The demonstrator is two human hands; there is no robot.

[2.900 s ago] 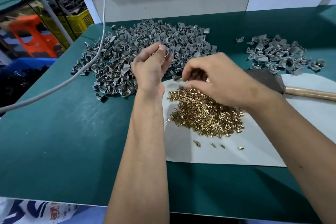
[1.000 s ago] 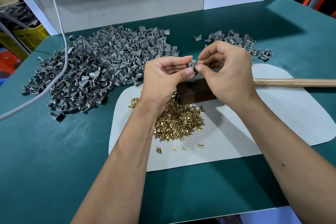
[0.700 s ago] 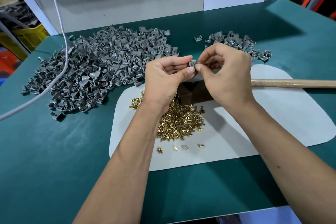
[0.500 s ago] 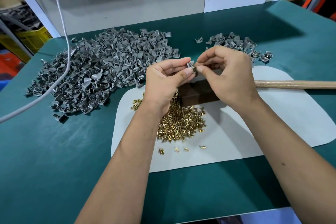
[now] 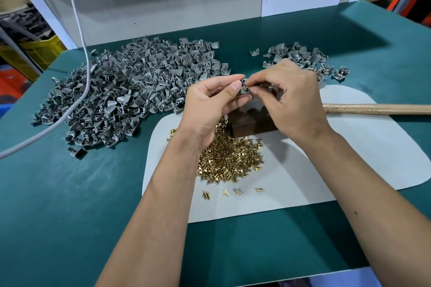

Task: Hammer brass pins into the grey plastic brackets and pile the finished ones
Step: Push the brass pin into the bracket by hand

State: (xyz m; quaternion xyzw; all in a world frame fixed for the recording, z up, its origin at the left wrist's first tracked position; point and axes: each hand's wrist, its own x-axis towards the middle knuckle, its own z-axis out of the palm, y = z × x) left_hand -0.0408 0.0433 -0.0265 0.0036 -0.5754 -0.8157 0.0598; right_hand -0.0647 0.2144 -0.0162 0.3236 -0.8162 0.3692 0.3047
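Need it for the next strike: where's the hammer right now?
The hammer lies on the white mat at right, its head behind the right hand, its wooden handle running off the frame's right edge.

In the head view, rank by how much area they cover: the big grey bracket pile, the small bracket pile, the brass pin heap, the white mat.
1. white mat
2. big bracket pile
3. brass pin heap and small bracket pile: look alike in spread, and both hands cover part of each, so unranked.
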